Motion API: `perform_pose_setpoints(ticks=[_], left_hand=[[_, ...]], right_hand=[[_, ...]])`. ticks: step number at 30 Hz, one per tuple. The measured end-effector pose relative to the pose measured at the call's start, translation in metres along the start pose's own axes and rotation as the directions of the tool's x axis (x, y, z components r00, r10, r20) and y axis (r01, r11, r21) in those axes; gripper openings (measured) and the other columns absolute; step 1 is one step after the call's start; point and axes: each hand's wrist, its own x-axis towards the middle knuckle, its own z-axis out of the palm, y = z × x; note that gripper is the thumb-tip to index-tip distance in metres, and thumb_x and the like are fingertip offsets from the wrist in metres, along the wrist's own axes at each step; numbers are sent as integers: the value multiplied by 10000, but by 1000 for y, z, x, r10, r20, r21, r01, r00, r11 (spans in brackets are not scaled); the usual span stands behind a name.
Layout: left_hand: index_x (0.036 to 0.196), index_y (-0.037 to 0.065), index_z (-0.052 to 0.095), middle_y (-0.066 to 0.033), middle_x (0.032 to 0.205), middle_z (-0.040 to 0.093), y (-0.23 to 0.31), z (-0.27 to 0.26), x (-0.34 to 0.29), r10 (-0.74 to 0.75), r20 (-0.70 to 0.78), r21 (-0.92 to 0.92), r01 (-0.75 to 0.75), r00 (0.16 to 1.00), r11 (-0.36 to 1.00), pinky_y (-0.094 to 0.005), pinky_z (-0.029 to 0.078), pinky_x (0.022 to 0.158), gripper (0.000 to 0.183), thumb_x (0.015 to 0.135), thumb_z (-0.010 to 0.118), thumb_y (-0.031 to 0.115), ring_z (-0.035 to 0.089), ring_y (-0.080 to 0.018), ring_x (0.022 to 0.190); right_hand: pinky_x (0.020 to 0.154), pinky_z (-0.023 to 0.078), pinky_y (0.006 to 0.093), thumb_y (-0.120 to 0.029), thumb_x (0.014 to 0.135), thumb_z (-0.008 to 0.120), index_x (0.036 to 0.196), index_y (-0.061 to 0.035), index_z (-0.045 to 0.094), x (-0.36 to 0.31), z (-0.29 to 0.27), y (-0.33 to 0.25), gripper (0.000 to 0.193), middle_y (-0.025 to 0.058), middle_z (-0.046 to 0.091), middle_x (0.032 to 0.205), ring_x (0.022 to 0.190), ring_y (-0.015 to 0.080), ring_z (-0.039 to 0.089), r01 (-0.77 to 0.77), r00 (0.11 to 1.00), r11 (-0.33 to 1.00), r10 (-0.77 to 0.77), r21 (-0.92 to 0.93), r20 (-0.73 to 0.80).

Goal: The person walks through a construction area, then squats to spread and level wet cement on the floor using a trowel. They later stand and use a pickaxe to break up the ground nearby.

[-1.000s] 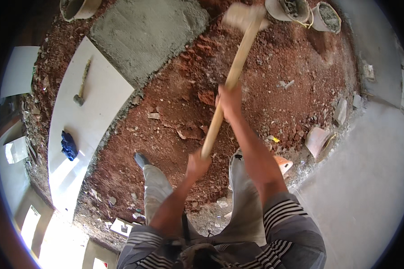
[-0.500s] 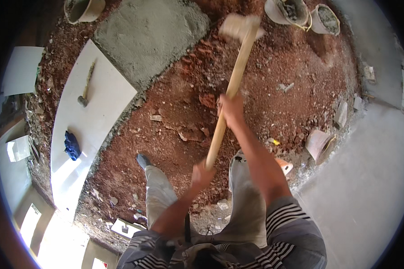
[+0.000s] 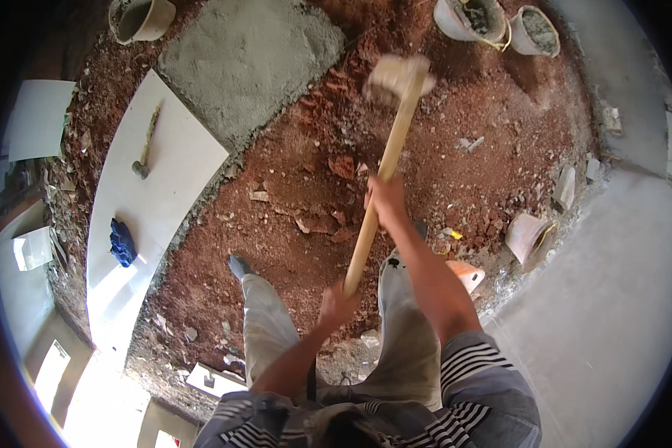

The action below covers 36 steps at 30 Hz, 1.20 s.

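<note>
Both my hands are wrapped round the pale wooden handle of a hoe, which slants away from me. My left hand grips the near end, in front of my left leg. Farther up the shaft my right hand is closed. The hoe's wide, earth-pale head is smeared by motion at the far end, over reddish soil. Whether the blade touches the ground I cannot tell. Left of the hoe head lies a patch of wet grey mortar.
On the left, a large white tile carries a hammer and a blue cloth. Mortar-filled buckets stand far right. A tipped bucket and an orange-and-white object lie right. Near my left leg lies a trowel.
The hoe's head has come slightly nearer to me and lower in the picture. Both hands have shifted a little toward me with the handle.
</note>
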Motion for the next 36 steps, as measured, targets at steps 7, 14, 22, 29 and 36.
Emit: perform_pose_setpoints(ticks=[7, 14, 22, 29, 36], left_hand=[[1128, -47, 590, -236, 811, 652, 32, 1, 99, -156, 105, -261, 179, 982, 949, -435, 522, 634, 423, 791, 693, 188, 671, -314, 734], [1075, -71, 580, -214, 828, 646, 14, -6, -43, -397, 234, -245, 450, 887, 859, -438, 521, 644, 396, 808, 656, 211, 661, -316, 758], [1151, 15, 599, -281, 933, 663, -48, -21, -171, -324, 122, 10, 325, 938, 946, -519, 510, 813, 484, 760, 716, 276, 653, -424, 946], [999, -37, 604, -235, 761, 652, -11, -41, 34, -104, 50, -120, 110, 993, 987, -449, 519, 636, 324, 780, 666, 194, 670, -342, 683], [943, -47, 602, -195, 722, 633, -45, -14, -95, -225, 111, -45, 231, 968, 972, -444, 487, 603, 296, 768, 702, 169, 628, -314, 640]], right_hand=[[369, 477, 314, -6, 864, 599, 1000, 47, 485, 104, 24, -33, 185, 89, 542, 679, 491, 156, 575, 153, 988, 980, -153, -130, 9], [411, 471, 361, -111, 923, 614, 1142, -7, 462, -1, 21, 43, 286, 95, 537, 694, 500, 187, 547, -232, 972, 943, 236, -237, -12], [403, 466, 391, -38, 895, 597, 1173, -39, 390, -134, 15, 109, 346, 81, 487, 668, 463, 214, 535, -338, 940, 941, 338, -7, 50], [446, 470, 373, -84, 902, 646, 1046, 50, 517, 41, 47, 9, 236, 81, 514, 629, 509, 183, 553, 74, 996, 995, -71, 68, -51], [436, 469, 386, -77, 918, 637, 1254, 30, 421, -65, 29, 91, 414, 113, 563, 761, 522, 193, 562, -206, 978, 967, 208, -148, -3]])
